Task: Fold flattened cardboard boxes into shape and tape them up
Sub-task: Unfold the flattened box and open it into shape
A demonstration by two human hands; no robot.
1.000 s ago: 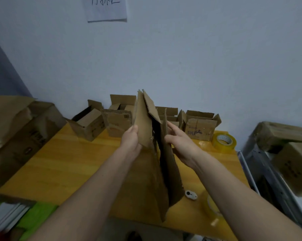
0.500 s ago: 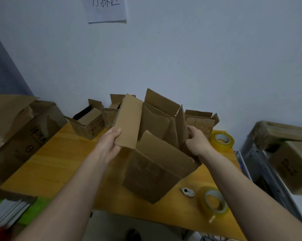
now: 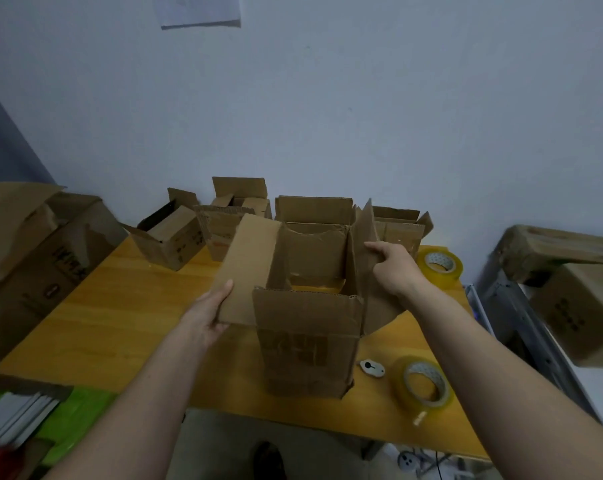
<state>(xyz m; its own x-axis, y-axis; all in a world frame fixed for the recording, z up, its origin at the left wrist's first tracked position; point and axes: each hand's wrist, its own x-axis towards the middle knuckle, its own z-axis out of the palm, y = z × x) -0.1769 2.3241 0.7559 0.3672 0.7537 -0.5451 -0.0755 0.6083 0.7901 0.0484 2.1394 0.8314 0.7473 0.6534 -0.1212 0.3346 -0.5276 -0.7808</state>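
The box (image 3: 307,327) stands opened into a tube on the table (image 3: 120,306), between your hands. Your left hand (image 3: 210,317) pinches the left flap (image 3: 248,268); your right hand (image 3: 393,268) grips the right flap (image 3: 366,237). Expect light, stiff, creasable cardboard: hold flaps near their fold lines.

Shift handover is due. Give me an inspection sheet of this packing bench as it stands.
Surface: wooden table, against a pale wall.
Job's things: opened box upright, top flaps spread; two tape rolls, near and far.
Clutter: folded boxes along the back; small white gadget.
Hands: left hand holds the left flap; right hand holds the right flap.
Cables: some under the table edge.
Surroundings: large cartons left and right; paper on wall.
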